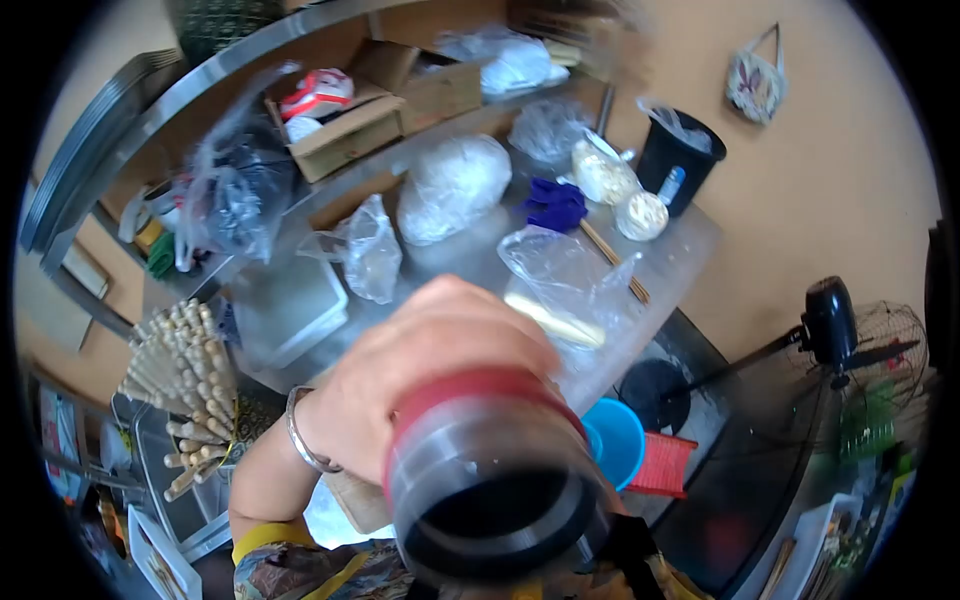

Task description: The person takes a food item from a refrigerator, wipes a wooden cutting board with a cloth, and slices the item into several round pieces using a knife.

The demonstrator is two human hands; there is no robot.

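Close to the camera, my left hand (455, 325) is closed around a clear cylindrical container (490, 415) with a red band. The container is tilted, its round end with a dark inside facing me, and motion blurs it. A silver bangle (305, 430) circles my left wrist. Beyond the hand, a clear plastic bag (560, 260) and a pale, long item (555, 320) lie on the metal table (670, 260). My right hand does not show; the container may be covering it.
Purple gloves (555, 204), chopsticks (612, 260), filled bags (455, 190) and a black bin (680, 155) stand toward the back. On the left are a tray (290, 310) and bundled wooden sticks (185, 370). A blue bucket (615, 440), red basket (662, 463) and fan (830, 325) are right.
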